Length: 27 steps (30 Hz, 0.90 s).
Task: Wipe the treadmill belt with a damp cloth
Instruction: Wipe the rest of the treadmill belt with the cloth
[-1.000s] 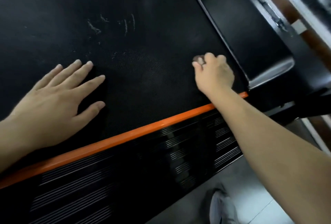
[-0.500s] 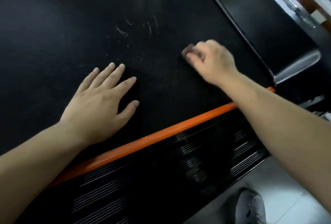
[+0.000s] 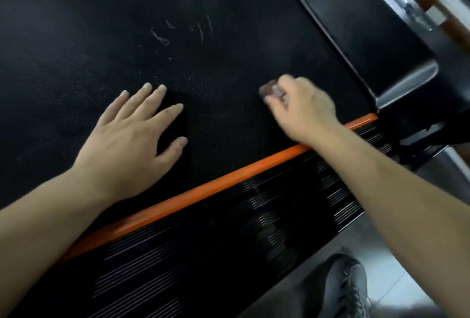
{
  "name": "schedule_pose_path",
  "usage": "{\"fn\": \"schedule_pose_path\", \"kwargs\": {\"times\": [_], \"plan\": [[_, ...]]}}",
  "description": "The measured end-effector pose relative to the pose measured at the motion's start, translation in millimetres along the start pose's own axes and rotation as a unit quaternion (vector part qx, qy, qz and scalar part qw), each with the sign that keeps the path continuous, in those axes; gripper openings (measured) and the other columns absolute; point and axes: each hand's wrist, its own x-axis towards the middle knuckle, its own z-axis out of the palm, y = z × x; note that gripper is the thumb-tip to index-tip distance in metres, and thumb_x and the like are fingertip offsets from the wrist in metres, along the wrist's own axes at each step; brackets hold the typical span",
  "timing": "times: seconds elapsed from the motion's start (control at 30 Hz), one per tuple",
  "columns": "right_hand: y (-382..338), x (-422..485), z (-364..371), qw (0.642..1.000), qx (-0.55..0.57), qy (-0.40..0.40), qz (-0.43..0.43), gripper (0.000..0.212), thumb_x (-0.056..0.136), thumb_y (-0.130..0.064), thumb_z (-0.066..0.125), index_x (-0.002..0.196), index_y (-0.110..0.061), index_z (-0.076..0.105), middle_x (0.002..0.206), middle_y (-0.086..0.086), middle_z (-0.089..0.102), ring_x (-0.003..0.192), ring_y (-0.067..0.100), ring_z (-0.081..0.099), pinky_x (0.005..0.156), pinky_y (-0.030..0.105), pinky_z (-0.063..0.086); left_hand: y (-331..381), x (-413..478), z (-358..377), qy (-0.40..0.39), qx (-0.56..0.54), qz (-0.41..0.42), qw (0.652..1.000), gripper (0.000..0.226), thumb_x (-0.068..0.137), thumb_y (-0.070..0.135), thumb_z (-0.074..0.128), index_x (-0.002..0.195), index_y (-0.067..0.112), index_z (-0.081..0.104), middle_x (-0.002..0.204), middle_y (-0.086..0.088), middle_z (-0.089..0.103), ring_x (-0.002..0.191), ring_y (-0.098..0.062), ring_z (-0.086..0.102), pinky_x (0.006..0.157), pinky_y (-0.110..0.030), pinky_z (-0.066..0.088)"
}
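Head view.

- Your left hand [image 3: 127, 144] lies palm down on the treadmill belt [image 3: 101, 37], just beyond the orange edge strip [image 3: 203, 190]. Its fingers are straight and slightly spread, the thumb is out, and it holds nothing.
- Your right hand [image 3: 305, 109] is blurred, also just beyond the strip. Its fingers curl round a small dark cloth [image 3: 269, 88], which is bunched and touches the belt.
- The belt is matte black with a fine woven grain. Pale scuff marks [image 3: 201, 30] sit well beyond the strip.
- The strip is straight and glossy, and both forearms cross it. On its near side is a black ribbed side rail [image 3: 229, 241].
- Bare belt stretches away beyond the strip. Past the strip's right end, a smooth black end cover [image 3: 368, 37] bounds the belt.
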Motion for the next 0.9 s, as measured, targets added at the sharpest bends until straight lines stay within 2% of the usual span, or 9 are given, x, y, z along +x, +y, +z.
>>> {"fn": "schedule_pose_path", "kwargs": {"times": [0.1,0.23,0.27,0.43,0.6,0.63,0.77,0.83,0.9], "plan": [[-1.7,-20.9,-9.8,0.992,0.039,-0.087,-0.078,0.037,0.089,-0.05,0.058,0.072,-0.029,0.033,0.077,-0.007,0.047,0.075,0.026,0.056,0.064,0.032,0.038,-1.2,-1.3,-0.5,0.001,0.003,0.01,1.0,0.075,0.092,0.065,0.022,0.155,0.028,0.04,0.169,-0.004,0.02,0.157,-0.017,0.006,0.127,-0.037,-0.001],[22.7,-7.7,-16.4,0.982,-0.027,-0.011,0.185,0.024,0.095,-0.046,0.05,0.092,-0.023,0.048,0.105,0.014,0.064,0.1,0.039,0.06,0.073,0.039,0.04,-4.8,-3.6,-6.0,-0.013,-0.002,0.02,1.0,0.078,0.091,0.066,0.021,0.155,0.027,0.04,0.169,-0.003,0.019,0.157,-0.016,0.004,0.127,-0.035,-0.003],[7.5,-9.7,-12.6,0.979,-0.04,-0.005,0.2,0.025,0.096,-0.046,0.048,0.1,-0.021,0.051,0.111,0.017,0.063,0.103,0.04,0.06,0.077,0.041,0.043,-8.1,-5.5,-8.6,-0.019,-0.001,0.024,1.0,0.078,0.09,0.067,0.02,0.156,0.029,0.038,0.169,-0.002,0.017,0.157,-0.015,0.002,0.126,-0.033,-0.005],[-110.0,-43.2,8.8,0.998,0.057,0.001,-0.004,0.023,0.097,-0.045,0.049,0.101,-0.023,0.051,0.093,0.005,0.054,0.086,0.033,0.061,0.065,0.034,0.036,-57.1,-40.1,-24.6,-0.022,0.041,0.015,0.999,0.074,0.094,0.073,0.015,0.158,0.038,0.026,0.17,0.005,0.01,0.156,-0.008,-0.006,0.124,-0.026,-0.012],[-80.9,12.6,-0.7,0.988,0.021,0.005,0.154,0.03,0.098,-0.047,0.048,0.11,-0.02,0.052,0.113,0.015,0.058,0.105,0.039,0.06,0.077,0.04,0.043,-117.5,-88.9,-40.1,-0.035,0.021,-0.041,0.998,0.068,0.095,0.076,0.019,0.157,0.048,0.022,0.17,0.007,0.013,0.156,-0.007,-0.003,0.124,-0.025,-0.01],[-90.4,9.5,0.9,0.99,0.028,0.006,0.137,0.029,0.098,-0.047,0.048,0.109,-0.021,0.053,0.112,0.014,0.057,0.104,0.038,0.06,0.077,0.04,0.043,-124.2,-95.4,-42.0,-0.039,0.016,-0.038,0.998,0.067,0.095,0.076,0.02,0.157,0.049,0.023,0.17,0.007,0.013,0.156,-0.008,-0.002,0.123,-0.025,-0.01],[-142.1,-33.4,6.1,0.982,0.133,-0.06,-0.122,0.032,0.091,-0.05,0.059,0.077,-0.029,0.04,0.084,-0.007,0.045,0.074,0.017,0.052,0.063,0.031,0.038,-129.0,-110.3,-46.4,-0.027,0.038,-0.025,0.999,0.066,0.098,0.072,0.018,0.158,0.045,0.023,0.171,0.006,0.011,0.157,-0.009,-0.003,0.124,-0.025,-0.011],[-133.1,-15.5,1.4,0.992,0.092,-0.041,-0.081,0.033,0.091,-0.051,0.058,0.077,-0.03,0.039,0.083,-0.008,0.045,0.077,0.019,0.055,0.063,0.03,0.037,-126.0,-112.2,-47.5,-0.019,0.047,-0.026,0.998,0.068,0.098,0.07,0.017,0.159,0.041,0.026,0.17,0.004,0.011,0.157,-0.009,-0.004,0.124,-0.026,-0.011],[-131.0,4.2,0.7,0.995,0.077,0.008,0.061,0.024,0.094,-0.049,0.055,0.089,-0.027,0.049,0.092,0.0,0.05,0.09,0.028,0.059,0.067,0.031,0.035,-123.2,-112.6,-49.4,-0.01,0.045,-0.032,0.998,0.069,0.098,0.069,0.018,0.159,0.038,0.028,0.17,0.003,0.012,0.157,-0.009,-0.003,0.125,-0.028,-0.008]]}}
